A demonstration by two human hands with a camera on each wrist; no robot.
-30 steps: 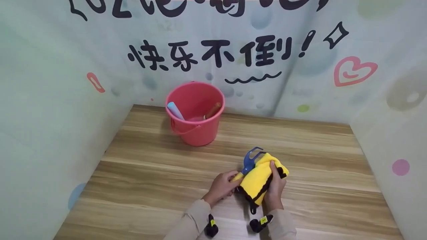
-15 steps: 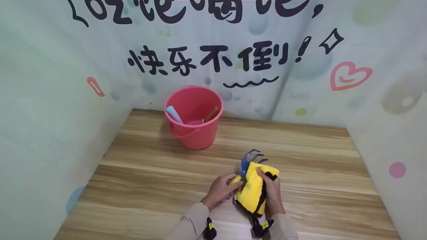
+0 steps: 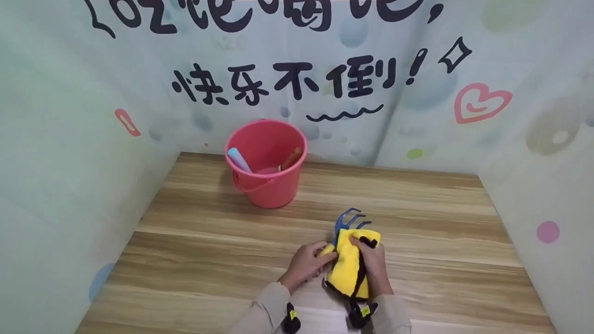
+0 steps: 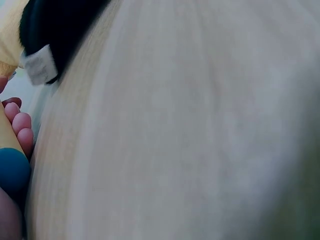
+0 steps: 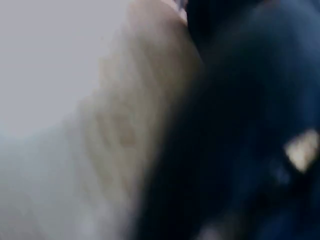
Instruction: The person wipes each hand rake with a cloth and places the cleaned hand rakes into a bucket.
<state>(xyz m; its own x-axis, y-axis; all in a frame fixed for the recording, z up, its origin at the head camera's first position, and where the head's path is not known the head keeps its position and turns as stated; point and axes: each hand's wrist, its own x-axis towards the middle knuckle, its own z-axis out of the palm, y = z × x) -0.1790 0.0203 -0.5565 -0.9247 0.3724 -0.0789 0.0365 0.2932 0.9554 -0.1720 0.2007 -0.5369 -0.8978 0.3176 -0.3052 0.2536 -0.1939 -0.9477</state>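
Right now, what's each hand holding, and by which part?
The left hand grips the blue-pronged hand rake by its yellow handle; the right hand grips the yellow, black-edged cloth by its right side.

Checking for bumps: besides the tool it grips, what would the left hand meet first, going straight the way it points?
Probably the yellow cloth, just ahead of the left hand, though depth is unclear.
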